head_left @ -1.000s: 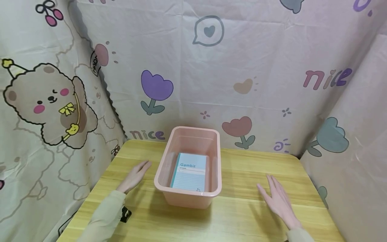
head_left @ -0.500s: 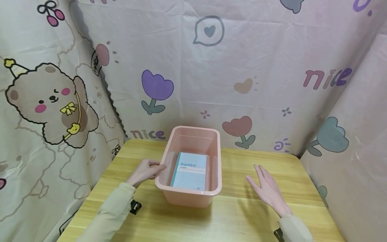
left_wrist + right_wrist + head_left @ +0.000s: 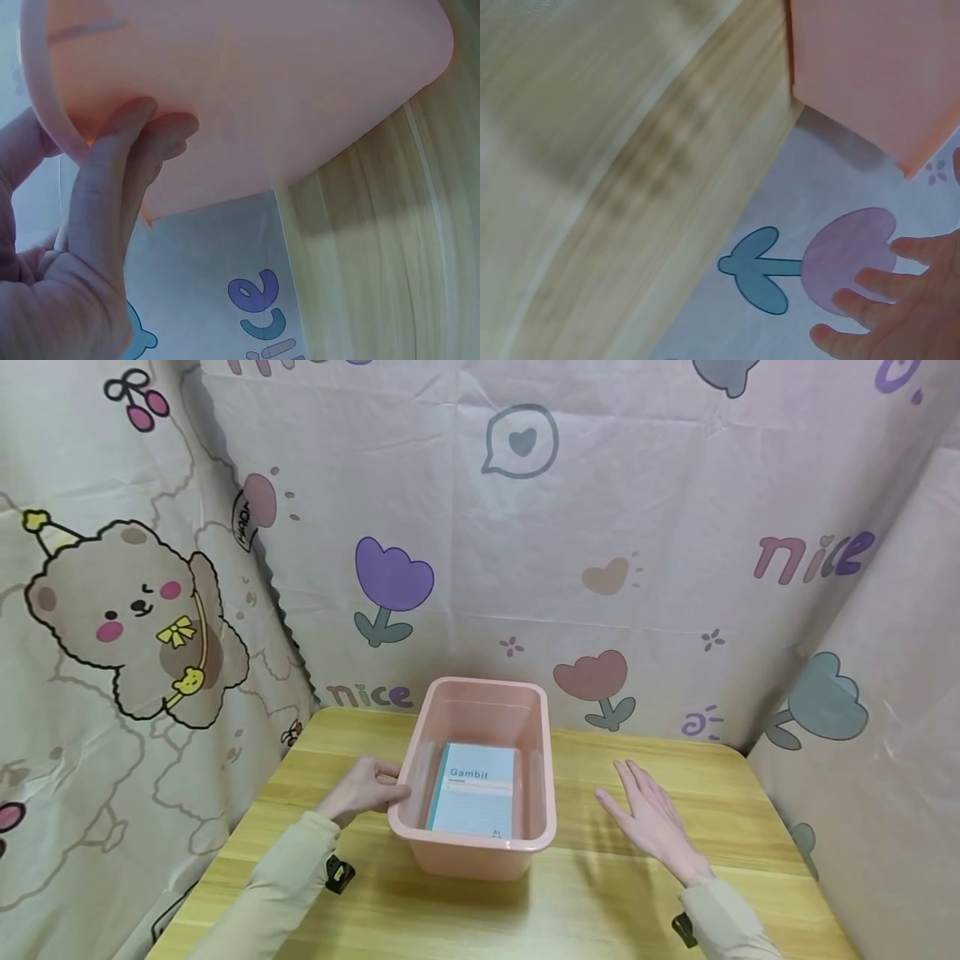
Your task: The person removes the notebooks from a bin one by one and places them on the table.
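A pink plastic bin (image 3: 472,860) stands on the wooden table, with a pale blue notebook marked "Gambit" (image 3: 474,789) lying flat on its floor. At the bin's left rim, my left hand (image 3: 363,789) pinches the edge, thumb over the top. The left wrist view shows that hand (image 3: 90,202) with its fingers along the outer wall of the bin (image 3: 247,97). To the right of the bin and apart from it, my right hand (image 3: 652,818) hovers over the table with fingers straight. In the right wrist view, the spread fingers (image 3: 885,283) touch nothing.
The light wooden table (image 3: 592,893) ends at a printed curtain (image 3: 480,552) behind the bin. More patterned cloth hangs at the left (image 3: 82,777) and the right. Black straps (image 3: 339,874) show at both wrists.
My left hand has moved right from beside the bin and taken hold of its left rim. The right hand has come left, nearer the bin, fingers still straight.
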Tool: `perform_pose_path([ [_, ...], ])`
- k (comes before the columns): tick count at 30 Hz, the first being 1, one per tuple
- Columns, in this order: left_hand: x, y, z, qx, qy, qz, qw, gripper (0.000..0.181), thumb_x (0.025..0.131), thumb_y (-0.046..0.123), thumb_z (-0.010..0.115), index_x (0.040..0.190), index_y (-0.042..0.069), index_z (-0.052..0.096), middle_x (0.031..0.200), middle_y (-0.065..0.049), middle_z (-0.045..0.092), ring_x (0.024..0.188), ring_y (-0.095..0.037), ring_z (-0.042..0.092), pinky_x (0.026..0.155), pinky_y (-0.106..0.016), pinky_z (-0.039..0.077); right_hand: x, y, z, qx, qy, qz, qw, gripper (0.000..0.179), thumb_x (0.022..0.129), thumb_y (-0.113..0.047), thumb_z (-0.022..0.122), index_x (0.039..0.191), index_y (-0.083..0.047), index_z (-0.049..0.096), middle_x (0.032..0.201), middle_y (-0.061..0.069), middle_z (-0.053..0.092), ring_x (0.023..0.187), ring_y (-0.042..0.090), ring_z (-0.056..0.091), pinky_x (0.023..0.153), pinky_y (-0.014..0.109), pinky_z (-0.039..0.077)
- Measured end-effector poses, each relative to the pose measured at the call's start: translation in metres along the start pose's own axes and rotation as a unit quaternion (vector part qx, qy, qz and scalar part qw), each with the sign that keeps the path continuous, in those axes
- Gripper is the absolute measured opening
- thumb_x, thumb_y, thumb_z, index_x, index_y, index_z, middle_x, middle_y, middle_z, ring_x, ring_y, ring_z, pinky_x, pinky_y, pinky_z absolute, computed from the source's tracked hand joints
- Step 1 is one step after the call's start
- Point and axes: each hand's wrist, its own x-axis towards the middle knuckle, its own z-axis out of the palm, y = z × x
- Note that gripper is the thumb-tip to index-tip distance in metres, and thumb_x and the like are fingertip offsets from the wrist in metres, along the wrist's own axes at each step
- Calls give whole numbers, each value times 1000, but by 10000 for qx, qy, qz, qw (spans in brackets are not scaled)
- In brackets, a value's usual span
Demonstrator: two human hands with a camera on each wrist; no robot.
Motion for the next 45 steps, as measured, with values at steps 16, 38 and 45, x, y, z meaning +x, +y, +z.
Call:
perform_pose_path([
  [16,-26,-3,9,4,-151,84,9999,47,87,4,66,124,-22,56,107,-35,71,88,-31,76,77,-36,66,22,-33,-18,-318,60,-457,9984,81,101,-58,44,154,2,33,158,28,35,144,49,36,121,66,27],
  [38,-52,-9,19,-300,-411,185,9985,52,87,3,65,128,-25,50,107,-36,70,94,-41,74,78,-37,65,66,-122,-40,-1121,-226,-1229,9858,83,97,-62,48,153,-3,37,153,20,46,142,42,43,118,62,33],
  [45,-55,-9,19,-240,-426,211,9986,50,87,2,64,126,-26,51,109,-37,69,94,-41,74,78,-39,65,79,-151,-40,-1241,-659,-1178,9831,85,97,-64,47,156,-5,34,155,18,45,144,38,41,119,59,33],
])
